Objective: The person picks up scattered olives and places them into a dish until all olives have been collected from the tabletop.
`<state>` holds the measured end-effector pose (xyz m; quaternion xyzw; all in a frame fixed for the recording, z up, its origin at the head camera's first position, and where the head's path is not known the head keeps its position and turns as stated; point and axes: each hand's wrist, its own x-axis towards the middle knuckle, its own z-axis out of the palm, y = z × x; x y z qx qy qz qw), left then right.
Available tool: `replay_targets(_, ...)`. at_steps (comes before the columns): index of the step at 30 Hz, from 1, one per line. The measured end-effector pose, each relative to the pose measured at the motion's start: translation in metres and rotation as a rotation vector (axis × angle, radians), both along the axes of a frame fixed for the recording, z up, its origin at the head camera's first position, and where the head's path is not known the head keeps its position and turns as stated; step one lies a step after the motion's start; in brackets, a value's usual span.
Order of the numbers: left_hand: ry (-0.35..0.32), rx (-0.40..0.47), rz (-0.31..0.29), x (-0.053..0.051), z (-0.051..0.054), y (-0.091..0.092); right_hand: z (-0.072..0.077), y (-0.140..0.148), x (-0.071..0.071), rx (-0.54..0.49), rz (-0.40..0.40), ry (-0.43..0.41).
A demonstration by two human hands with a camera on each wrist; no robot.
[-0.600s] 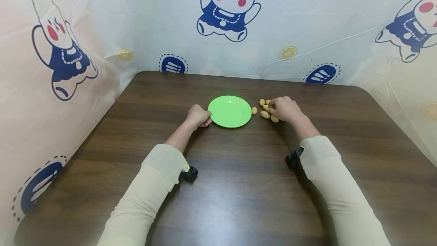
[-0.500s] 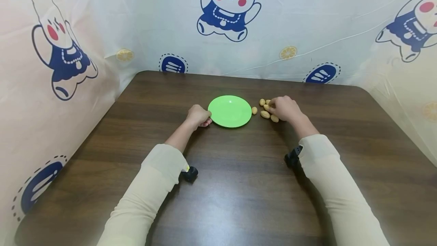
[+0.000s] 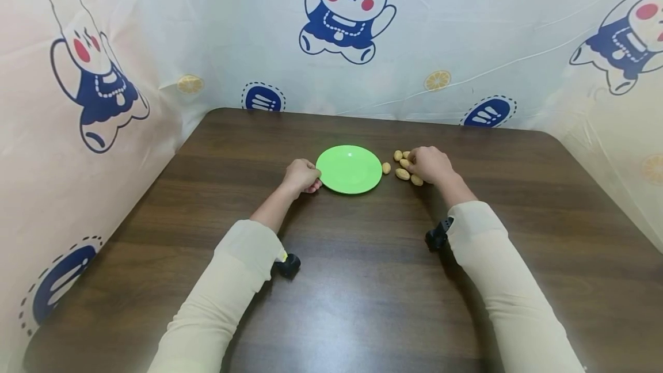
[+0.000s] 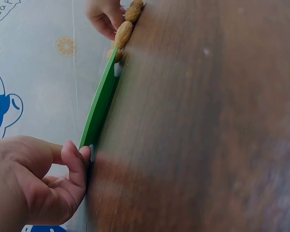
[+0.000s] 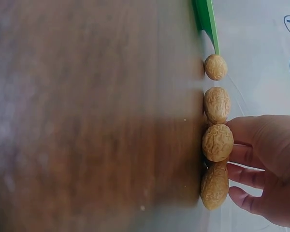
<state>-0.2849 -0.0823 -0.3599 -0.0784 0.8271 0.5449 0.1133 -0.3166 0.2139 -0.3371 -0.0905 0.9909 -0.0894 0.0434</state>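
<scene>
A shallow light-green plate lies on the brown wooden table. My left hand pinches its left rim, thumb and fingers meeting at the edge; the left wrist view has this hand at the near end of the plate. Beside the right rim is one tan, wrinkled oval nut; several more nuts are clustered farther right. My right hand reaches over that cluster, fingers bent downward. In the right wrist view its fingertips go behind the nuts, so whether they pinch one is hidden.
The dark wooden table stretches around the plate and nuts. A pale printed cloth with cartoon figures hangs behind the table and along both sides. Each wrist carries a small black camera.
My right forearm and its wrist camera have shifted slightly left, while the right fingers stay at the nuts. The left hand, plate and nuts look the same.
</scene>
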Motion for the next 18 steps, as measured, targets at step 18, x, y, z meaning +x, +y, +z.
replay_targets(18,0.01,-0.028,0.005,-0.001,-0.001,0.0028,0.0003,0.0017,0.0002,-0.026,-0.012,-0.005)
